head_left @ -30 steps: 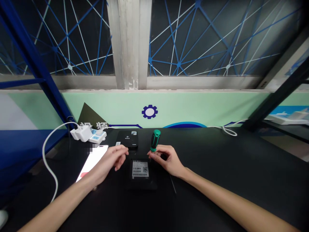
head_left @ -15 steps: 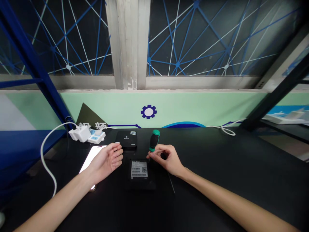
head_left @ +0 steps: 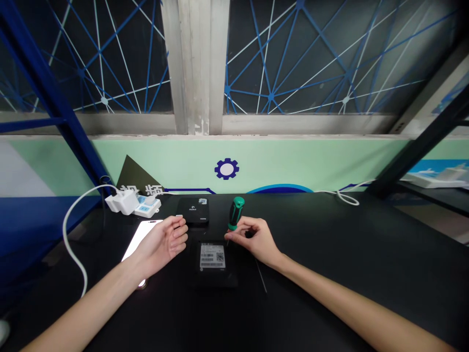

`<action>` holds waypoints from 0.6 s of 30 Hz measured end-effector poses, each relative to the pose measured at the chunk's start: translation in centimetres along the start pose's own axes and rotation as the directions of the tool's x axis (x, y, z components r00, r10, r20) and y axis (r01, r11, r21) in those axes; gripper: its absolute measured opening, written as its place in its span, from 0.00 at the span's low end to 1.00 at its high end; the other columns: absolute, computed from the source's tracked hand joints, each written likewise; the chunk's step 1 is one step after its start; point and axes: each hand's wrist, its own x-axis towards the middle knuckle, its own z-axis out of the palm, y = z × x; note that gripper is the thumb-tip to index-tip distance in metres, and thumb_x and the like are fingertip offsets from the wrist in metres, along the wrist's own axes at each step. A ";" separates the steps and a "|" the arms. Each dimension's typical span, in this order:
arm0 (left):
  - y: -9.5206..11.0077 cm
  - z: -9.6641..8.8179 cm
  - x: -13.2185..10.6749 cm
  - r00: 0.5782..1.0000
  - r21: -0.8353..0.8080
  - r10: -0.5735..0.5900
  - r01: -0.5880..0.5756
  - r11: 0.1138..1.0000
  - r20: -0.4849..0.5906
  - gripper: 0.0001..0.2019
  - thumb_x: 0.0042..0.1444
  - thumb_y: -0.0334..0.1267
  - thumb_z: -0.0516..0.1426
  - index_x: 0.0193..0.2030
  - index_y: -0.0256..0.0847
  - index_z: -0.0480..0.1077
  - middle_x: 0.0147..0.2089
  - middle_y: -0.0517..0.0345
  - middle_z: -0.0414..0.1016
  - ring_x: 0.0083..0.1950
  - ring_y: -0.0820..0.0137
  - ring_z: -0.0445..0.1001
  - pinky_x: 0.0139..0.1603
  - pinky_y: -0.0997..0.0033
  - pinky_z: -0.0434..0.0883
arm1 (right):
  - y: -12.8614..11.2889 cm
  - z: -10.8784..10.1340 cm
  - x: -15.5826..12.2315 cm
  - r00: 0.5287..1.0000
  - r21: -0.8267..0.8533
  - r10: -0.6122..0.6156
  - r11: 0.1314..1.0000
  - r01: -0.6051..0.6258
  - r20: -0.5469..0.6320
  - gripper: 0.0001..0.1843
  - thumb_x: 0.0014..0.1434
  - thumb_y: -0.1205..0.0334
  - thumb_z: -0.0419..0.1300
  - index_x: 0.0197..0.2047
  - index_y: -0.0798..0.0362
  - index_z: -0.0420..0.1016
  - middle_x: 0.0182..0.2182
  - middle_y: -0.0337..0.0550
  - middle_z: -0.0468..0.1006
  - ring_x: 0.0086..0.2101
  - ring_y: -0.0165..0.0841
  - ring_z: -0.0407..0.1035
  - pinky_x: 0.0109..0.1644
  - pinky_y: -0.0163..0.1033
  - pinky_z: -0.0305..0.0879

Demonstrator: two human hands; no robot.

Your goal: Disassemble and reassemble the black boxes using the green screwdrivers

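My right hand (head_left: 256, 239) pinches a screwdriver (head_left: 236, 213) with a green and black handle by its shaft, just below the handle. The screwdriver stands nearly upright, its shaft reaching down to the top right edge of a flat black box (head_left: 216, 279) with a white printed label. Its tip is too small to make out. Left of that box, my left hand (head_left: 171, 243) hovers with fingers curled, above a phone (head_left: 141, 239) with a bright screen. A small white piece (head_left: 179, 216) shows at its fingertips; whether it is held I cannot tell.
A second black box (head_left: 193, 210) lies behind the hands. White plugs sit in a power strip (head_left: 146, 207) at the back left, with a white cable (head_left: 64, 230) curving forward. Right of the labelled box lies a thin rod (head_left: 261, 277). Another white cable (head_left: 342, 198) runs along the wall.
The screwdriver handle has turned slightly and leans a little more to the right. Both hands stay in nearly the same place, and the whole view has shifted slightly.
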 end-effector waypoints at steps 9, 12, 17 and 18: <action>0.5 1.2 -0.9 0.975 -0.127 0.207 -0.216 0.968 -0.078 0.27 0.66 0.41 0.49 0.69 0.30 0.60 0.63 0.42 0.72 0.67 0.61 0.68 0.67 0.63 0.65 | -0.2 0.0 0.0 0.999 -0.012 -0.006 1.000 0.006 0.045 0.19 0.54 0.47 0.70 0.27 0.56 0.76 0.24 0.45 0.82 0.19 0.25 0.58 0.23 0.34 0.53; 0.5 1.2 -1.0 0.982 -0.119 0.183 -0.186 0.975 -0.039 0.31 0.67 0.44 0.49 0.73 0.32 0.52 0.68 0.46 0.68 0.72 0.63 0.60 0.72 0.64 0.57 | -0.2 0.0 -0.1 0.999 -0.014 -0.012 1.000 0.013 0.050 0.20 0.55 0.46 0.69 0.27 0.56 0.76 0.25 0.46 0.82 0.19 0.26 0.60 0.23 0.34 0.54; 0.2 0.3 -0.3 0.994 -0.086 0.098 -0.094 0.992 0.052 0.33 0.68 0.46 0.48 0.75 0.31 0.47 0.70 0.46 0.63 0.74 0.62 0.56 0.72 0.62 0.57 | -0.2 -0.1 -0.1 0.999 -0.052 -0.023 0.998 0.026 0.048 0.21 0.56 0.44 0.67 0.26 0.55 0.76 0.24 0.45 0.81 0.19 0.25 0.60 0.22 0.33 0.55; 0.1 0.1 -0.2 0.995 -0.082 0.082 -0.077 0.994 0.052 0.33 0.68 0.46 0.48 0.75 0.31 0.47 0.70 0.46 0.63 0.74 0.62 0.56 0.72 0.61 0.58 | -0.2 -0.1 -0.1 0.999 -0.065 -0.023 0.998 0.026 0.046 0.22 0.57 0.44 0.67 0.26 0.56 0.76 0.23 0.44 0.80 0.19 0.26 0.60 0.22 0.33 0.55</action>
